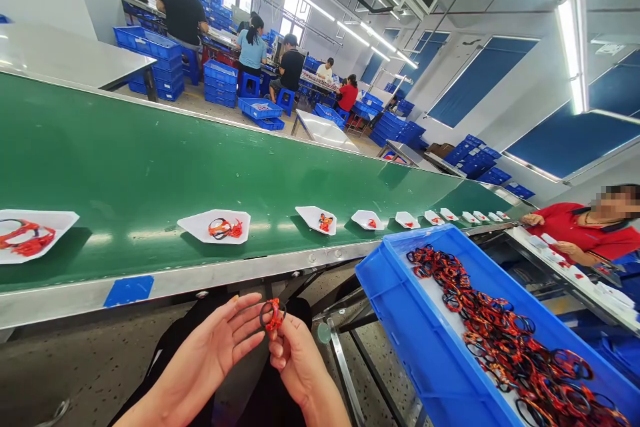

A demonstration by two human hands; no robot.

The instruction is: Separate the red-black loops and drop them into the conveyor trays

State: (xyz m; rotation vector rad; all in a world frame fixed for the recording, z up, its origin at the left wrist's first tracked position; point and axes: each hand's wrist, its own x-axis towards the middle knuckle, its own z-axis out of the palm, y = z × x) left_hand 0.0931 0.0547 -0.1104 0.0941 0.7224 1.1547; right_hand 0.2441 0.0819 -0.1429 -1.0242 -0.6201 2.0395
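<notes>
My right hand (pixel 300 353) pinches a small black and orange-red band (pixel 273 315) between thumb and fingers, above my lap. Palm up with its fingers spread, my left hand (pixel 233 333) is just to the left, its fingertips close to the band. Whether those fingertips touch it I cannot tell. Past my hands, a white tray (pixel 193 223) with red and black bands sits on the green conveyor belt (pixel 150 160). Another white tray (pixel 306 213) holds a small orange piece. At the right, a blue crate (pixel 415 320) holds a heap of similar bands (pixel 500 327).
More white trays (pixel 65 223) line the belt, whose metal edge (pixel 220 280) crosses before me. A metal stand (pixel 345 360) is beside the crate. At the right, a person in a red shirt (pixel 565 217) works at trays. Other people sit among blue crates behind the belt.
</notes>
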